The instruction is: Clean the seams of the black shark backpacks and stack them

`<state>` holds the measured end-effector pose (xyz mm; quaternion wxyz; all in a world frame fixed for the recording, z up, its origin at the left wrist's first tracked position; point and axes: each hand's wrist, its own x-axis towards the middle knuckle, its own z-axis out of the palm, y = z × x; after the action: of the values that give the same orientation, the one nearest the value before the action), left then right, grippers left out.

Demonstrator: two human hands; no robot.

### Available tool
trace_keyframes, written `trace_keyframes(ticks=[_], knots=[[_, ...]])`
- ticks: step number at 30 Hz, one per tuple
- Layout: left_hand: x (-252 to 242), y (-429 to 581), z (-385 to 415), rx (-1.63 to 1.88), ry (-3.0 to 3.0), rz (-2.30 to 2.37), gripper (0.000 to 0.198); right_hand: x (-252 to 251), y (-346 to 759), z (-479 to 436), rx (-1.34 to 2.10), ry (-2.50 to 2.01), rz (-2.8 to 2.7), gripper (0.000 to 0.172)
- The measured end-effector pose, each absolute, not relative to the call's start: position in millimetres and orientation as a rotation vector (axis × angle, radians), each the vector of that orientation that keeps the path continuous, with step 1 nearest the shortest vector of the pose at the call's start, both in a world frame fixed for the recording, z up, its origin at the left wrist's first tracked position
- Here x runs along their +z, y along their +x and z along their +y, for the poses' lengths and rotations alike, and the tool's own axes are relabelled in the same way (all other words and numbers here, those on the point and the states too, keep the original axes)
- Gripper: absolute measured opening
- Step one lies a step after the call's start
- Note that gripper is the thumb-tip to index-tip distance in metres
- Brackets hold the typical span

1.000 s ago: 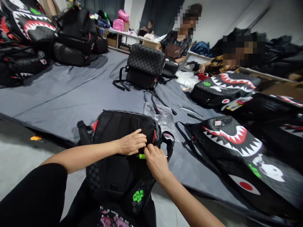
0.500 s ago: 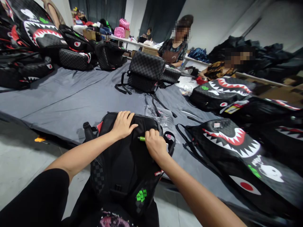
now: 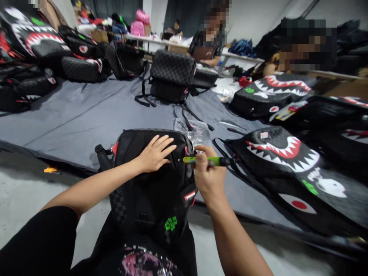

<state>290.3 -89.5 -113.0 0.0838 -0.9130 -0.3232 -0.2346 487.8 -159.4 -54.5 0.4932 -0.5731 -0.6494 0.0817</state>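
A black backpack (image 3: 152, 191) with checkered trim and a green logo lies back-up in front of me, partly on my lap. My left hand (image 3: 155, 153) rests flat on its upper back panel, fingers spread. My right hand (image 3: 208, 174) is closed around a green marker-like tool (image 3: 202, 160), held level with its tip pointing left at the backpack's upper right edge.
A grey mat (image 3: 80, 119) covers the floor ahead. Shark-mouth backpacks (image 3: 281, 161) lie at the right and are piled at the far left (image 3: 31, 38). A checkered backpack (image 3: 172, 78) stands mid-mat. Crumpled clear plastic (image 3: 195, 134) lies behind my backpack. Other people sit at the back.
My right hand drew the green tool out and to the right, so its full length now shows. My left hand went from pinching near the tool to lying flat on the backpack.
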Motion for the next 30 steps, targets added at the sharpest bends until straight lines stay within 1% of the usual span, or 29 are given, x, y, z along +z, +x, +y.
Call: trace_keyframes(ticks=[2,3,6,10,11,13,16,22,25,30], knots=[[-107.4,302.0,-93.2,-0.612,-2.844,-0.709,0.054,-67.2,499.0,-181.6,0.558,-1.348,-1.353,0.058],[-104.5,307.8,-93.3,-0.568,-2.879,-0.654,0.051,-76.2,502.5,-191.1,0.670,-1.318,-1.264,0.056],[-98.0,321.2,-90.6,-0.436,-2.941,-0.615,0.045,-107.9,505.9,-211.9,0.758,-1.307,-1.134,0.044],[-98.1,326.5,-91.4,-0.354,-2.964,-0.583,0.044,-142.7,503.8,-222.4,0.598,-1.451,-1.063,0.035],[-99.9,326.0,-93.3,-0.352,-2.967,-0.577,0.042,-148.1,503.0,-222.8,0.555,-1.485,-1.026,0.033],[-105.3,323.9,-98.2,-0.380,-2.967,-0.551,0.035,-154.6,500.4,-222.4,0.512,-1.545,-0.958,0.033],[-114.1,320.3,-105.3,-0.479,-2.937,-0.507,0.025,-157.7,493.1,-222.4,0.469,-1.577,-0.951,0.036],[-119.2,317.5,-108.8,-0.493,-2.967,-0.486,0.016,-165.5,477.8,-225.8,0.347,-1.504,-1.060,0.025],[-120.0,317.6,-109.1,-0.543,-2.978,-0.480,0.013,-168.5,475.9,-222.9,0.302,-1.507,-1.104,0.022],[-123.7,318.2,-111.9,-0.589,-2.955,-0.494,0.013,-158.9,475.9,-214.1,0.233,-1.519,-1.229,0.023]])
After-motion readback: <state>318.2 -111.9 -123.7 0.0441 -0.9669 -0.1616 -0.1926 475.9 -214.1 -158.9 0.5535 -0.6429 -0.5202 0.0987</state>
